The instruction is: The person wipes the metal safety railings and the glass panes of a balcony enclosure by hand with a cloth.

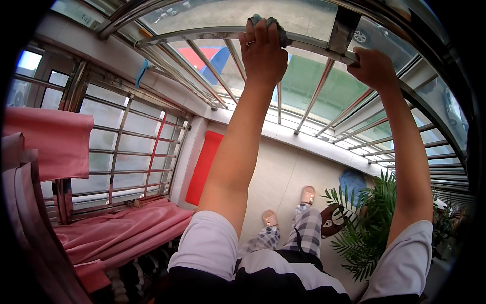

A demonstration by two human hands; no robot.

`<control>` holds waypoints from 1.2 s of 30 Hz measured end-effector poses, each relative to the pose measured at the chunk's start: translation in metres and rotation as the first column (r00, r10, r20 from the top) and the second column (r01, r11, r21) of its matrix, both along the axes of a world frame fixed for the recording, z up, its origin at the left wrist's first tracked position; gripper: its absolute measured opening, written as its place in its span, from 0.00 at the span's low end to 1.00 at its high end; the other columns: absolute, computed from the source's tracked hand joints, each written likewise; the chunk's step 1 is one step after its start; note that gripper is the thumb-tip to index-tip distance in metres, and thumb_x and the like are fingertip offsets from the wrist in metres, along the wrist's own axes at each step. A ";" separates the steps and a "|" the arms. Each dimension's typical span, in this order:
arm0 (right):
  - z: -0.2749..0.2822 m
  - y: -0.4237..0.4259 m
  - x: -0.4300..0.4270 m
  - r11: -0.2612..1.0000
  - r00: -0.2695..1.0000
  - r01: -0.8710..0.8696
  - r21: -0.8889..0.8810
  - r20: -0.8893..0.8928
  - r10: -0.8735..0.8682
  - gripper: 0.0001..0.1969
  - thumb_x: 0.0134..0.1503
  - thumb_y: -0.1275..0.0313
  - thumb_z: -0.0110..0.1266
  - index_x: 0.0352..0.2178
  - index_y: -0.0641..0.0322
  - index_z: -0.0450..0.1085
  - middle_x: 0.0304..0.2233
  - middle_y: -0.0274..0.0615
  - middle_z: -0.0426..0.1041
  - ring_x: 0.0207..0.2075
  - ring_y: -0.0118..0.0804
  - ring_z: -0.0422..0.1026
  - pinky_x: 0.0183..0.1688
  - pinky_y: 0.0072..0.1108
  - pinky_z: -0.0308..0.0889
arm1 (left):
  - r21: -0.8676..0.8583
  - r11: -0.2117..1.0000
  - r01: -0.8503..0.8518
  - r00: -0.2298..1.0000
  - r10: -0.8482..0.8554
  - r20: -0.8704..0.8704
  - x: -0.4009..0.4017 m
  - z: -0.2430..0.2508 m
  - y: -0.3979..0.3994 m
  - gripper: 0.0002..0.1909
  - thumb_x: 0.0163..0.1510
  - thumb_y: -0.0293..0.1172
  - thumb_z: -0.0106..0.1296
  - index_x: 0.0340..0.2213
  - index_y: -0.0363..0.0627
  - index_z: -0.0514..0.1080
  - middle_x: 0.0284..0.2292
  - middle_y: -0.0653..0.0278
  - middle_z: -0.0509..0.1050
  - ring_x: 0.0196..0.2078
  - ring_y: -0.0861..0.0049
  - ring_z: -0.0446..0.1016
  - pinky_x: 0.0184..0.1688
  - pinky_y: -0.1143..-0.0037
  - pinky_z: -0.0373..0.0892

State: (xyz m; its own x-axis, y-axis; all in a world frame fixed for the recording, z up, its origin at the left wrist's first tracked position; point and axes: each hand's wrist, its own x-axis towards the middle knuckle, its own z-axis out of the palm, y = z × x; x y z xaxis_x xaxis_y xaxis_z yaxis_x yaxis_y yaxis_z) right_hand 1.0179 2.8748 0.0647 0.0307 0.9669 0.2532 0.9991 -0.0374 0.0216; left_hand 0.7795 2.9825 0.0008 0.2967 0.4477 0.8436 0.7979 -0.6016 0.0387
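Note:
My left hand (264, 53) presses a grey-green cloth (280, 32) onto the top rail (218, 32) of a metal window guard. The cloth is bunched under my fingers and shows on both sides of them. A ring is on one finger. Further right, my right hand (374, 68) grips the same rail near a shiny metal upright (344, 28). Below the rail, slanting metal bars (315, 95) run down to a white sill (288, 138). Both arms are stretched out ahead of me.
On the left, pink cloth (125, 231) covers a surface beside a barred window (133, 144). A red mat (205, 167) lies by the wall. A leafy potted plant (360, 228) stands at my right, near a blue item (352, 186) on the tiled floor (281, 167).

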 end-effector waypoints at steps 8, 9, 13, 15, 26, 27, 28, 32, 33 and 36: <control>-0.004 0.002 0.004 0.999 1.000 -0.025 0.044 0.011 0.024 0.12 0.42 0.61 0.55 0.23 0.59 0.70 0.20 0.47 0.72 0.27 0.49 0.73 0.31 0.36 0.68 | -0.108 0.970 -0.218 0.969 0.202 -0.146 -0.087 0.006 0.068 0.25 0.46 0.34 0.47 0.49 0.44 0.63 0.52 0.56 0.62 0.55 0.55 0.62 0.56 0.61 0.56; -0.005 0.002 0.005 0.999 1.000 -0.022 0.042 0.012 0.021 0.12 0.42 0.61 0.55 0.23 0.59 0.70 0.20 0.47 0.72 0.27 0.49 0.73 0.31 0.36 0.68 | -0.164 0.962 -0.219 0.971 0.198 -0.134 -0.092 0.010 0.075 0.23 0.47 0.34 0.46 0.47 0.44 0.65 0.51 0.55 0.64 0.55 0.55 0.62 0.56 0.61 0.56; -0.003 0.002 0.001 0.999 1.000 -0.025 0.048 0.012 0.025 0.12 0.43 0.61 0.55 0.23 0.59 0.70 0.20 0.46 0.72 0.27 0.49 0.73 0.31 0.36 0.68 | -0.296 0.918 -0.264 0.961 0.224 -0.161 -0.088 0.021 0.078 0.18 0.47 0.34 0.45 0.41 0.43 0.69 0.47 0.55 0.67 0.54 0.55 0.63 0.56 0.62 0.58; -0.002 0.003 0.002 0.999 1.000 -0.013 0.040 0.008 0.013 0.12 0.43 0.61 0.55 0.23 0.59 0.71 0.20 0.47 0.72 0.27 0.49 0.73 0.31 0.36 0.69 | -0.285 0.922 -0.264 0.962 0.228 -0.152 -0.073 0.020 0.071 0.16 0.46 0.33 0.46 0.39 0.43 0.70 0.45 0.55 0.68 0.53 0.55 0.64 0.55 0.62 0.59; -0.002 0.004 0.001 1.000 1.000 0.002 0.006 0.012 -0.002 0.12 0.42 0.62 0.55 0.23 0.59 0.70 0.20 0.46 0.72 0.27 0.49 0.73 0.32 0.35 0.69 | -0.092 0.994 0.051 0.998 -0.048 0.027 0.080 0.014 -0.052 0.16 0.40 0.26 0.49 0.35 0.38 0.68 0.39 0.54 0.67 0.46 0.53 0.65 0.53 0.65 0.58; -0.002 0.004 0.002 1.000 1.000 0.001 0.006 0.014 -0.001 0.12 0.42 0.62 0.55 0.23 0.59 0.70 0.20 0.46 0.72 0.27 0.49 0.73 0.32 0.35 0.69 | -0.091 0.994 0.061 0.997 -0.056 0.053 0.081 0.014 -0.053 0.17 0.39 0.25 0.49 0.36 0.39 0.68 0.39 0.55 0.66 0.47 0.54 0.65 0.53 0.65 0.57; -0.003 0.004 0.003 1.000 1.000 0.006 0.001 0.006 -0.006 0.12 0.42 0.61 0.55 0.23 0.59 0.70 0.20 0.46 0.72 0.27 0.49 0.73 0.32 0.35 0.69 | -0.090 0.993 0.071 0.995 -0.064 0.078 0.080 0.013 -0.054 0.18 0.39 0.25 0.49 0.37 0.40 0.67 0.40 0.55 0.66 0.47 0.56 0.65 0.53 0.65 0.57; -0.002 0.003 0.003 1.000 1.000 0.004 0.008 0.000 -0.004 0.12 0.42 0.62 0.55 0.23 0.59 0.70 0.20 0.46 0.72 0.27 0.49 0.73 0.32 0.35 0.69 | -0.054 0.971 0.232 0.973 -0.232 -0.002 0.048 0.010 -0.032 0.22 0.38 0.24 0.49 0.40 0.44 0.66 0.41 0.58 0.67 0.48 0.62 0.66 0.53 0.66 0.59; -0.001 0.001 0.004 1.000 1.000 0.009 0.008 0.005 -0.009 0.12 0.42 0.62 0.55 0.23 0.59 0.70 0.20 0.46 0.72 0.27 0.49 0.73 0.32 0.35 0.69 | -0.047 0.984 0.171 0.984 -0.173 -0.041 0.038 0.010 -0.024 0.23 0.39 0.24 0.49 0.42 0.45 0.66 0.44 0.58 0.67 0.49 0.60 0.66 0.52 0.66 0.60; 0.000 0.001 0.002 1.000 1.000 0.006 -0.014 0.000 -0.006 0.12 0.42 0.62 0.56 0.23 0.59 0.70 0.20 0.46 0.72 0.27 0.49 0.73 0.32 0.35 0.68 | -0.099 0.992 0.075 0.995 -0.082 -0.063 -0.007 0.008 0.008 0.26 0.41 0.26 0.49 0.46 0.45 0.64 0.48 0.56 0.66 0.53 0.58 0.64 0.54 0.64 0.58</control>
State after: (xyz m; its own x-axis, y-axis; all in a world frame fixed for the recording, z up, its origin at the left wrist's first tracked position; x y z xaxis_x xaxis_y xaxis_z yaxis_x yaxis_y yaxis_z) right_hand 1.0202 2.8761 0.0648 0.0368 0.9703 0.2391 0.9988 -0.0432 0.0217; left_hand 0.7727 2.9908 0.0087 0.3887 0.4989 0.7746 0.7509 -0.6587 0.0474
